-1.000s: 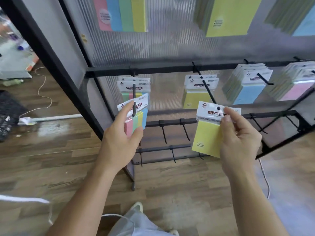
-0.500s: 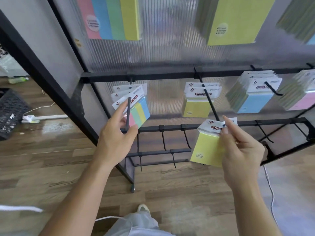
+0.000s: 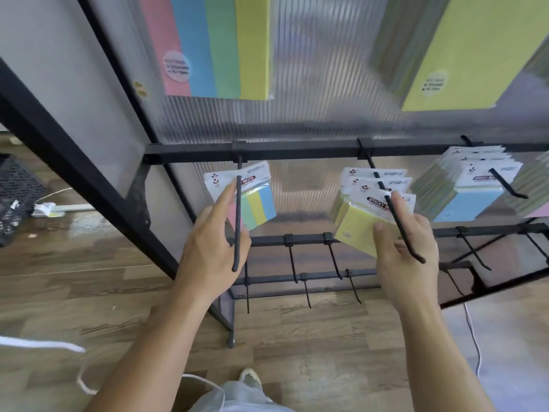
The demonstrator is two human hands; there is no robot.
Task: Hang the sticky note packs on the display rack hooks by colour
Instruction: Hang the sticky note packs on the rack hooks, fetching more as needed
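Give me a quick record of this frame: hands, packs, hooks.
left hand: pinches the multicolour pack, threaded on the left hook
right hand: pinches the yellow pack, threaded on the middle hook, in front of the other yellow packs
blue packs: hanging on the next hook to the right
lower hooks: bare
status: both held packs on hooks, not yet released

1. My left hand point(image 3: 208, 248) covers the lower left of the multicolour pack point(image 3: 258, 203); most of its pink strip is hidden.
2. My right hand point(image 3: 407, 257) hides the right side of the yellow pack point(image 3: 359, 227).
3. The pink packs point(image 3: 538, 211) are cut off at the right edge.
4. The round label point(image 3: 177, 66) on the big pad point(image 3: 225, 46) above is too blurred to read.
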